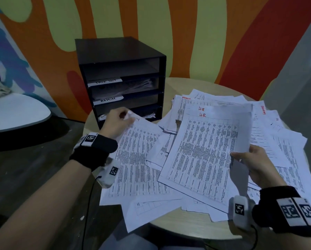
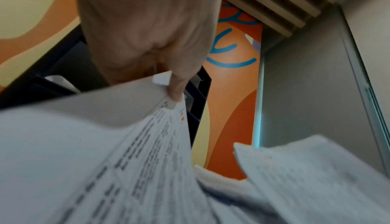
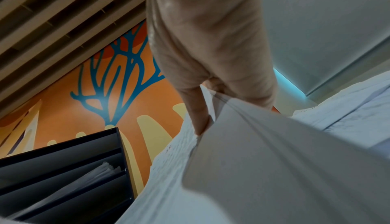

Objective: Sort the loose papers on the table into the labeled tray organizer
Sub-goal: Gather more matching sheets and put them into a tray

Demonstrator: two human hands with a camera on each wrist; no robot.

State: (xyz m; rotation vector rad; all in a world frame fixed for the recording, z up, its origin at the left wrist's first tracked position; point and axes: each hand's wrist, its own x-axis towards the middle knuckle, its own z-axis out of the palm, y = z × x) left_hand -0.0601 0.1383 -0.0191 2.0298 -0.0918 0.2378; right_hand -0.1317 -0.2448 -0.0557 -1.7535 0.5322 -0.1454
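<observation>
A black tray organizer (image 1: 122,49) with white labels stands at the back left of the round table; papers lie in two of its trays. My left hand (image 1: 116,123) pinches the top corner of a printed sheet (image 1: 133,159) in front of the bottom tray; the pinch shows in the left wrist view (image 2: 175,92). My right hand (image 1: 248,159) grips the right edge of a sheet marked "HR" in red (image 1: 205,150), lifted above the pile. In the right wrist view my fingers (image 3: 200,121) curl round that paper (image 3: 274,169).
Loose printed papers (image 1: 277,141) cover most of the light wooden table (image 1: 196,230), some hanging over its front edge. A painted wall stands behind the organizer (image 3: 63,169). A white rounded surface (image 1: 15,112) lies to the far left, dark floor below.
</observation>
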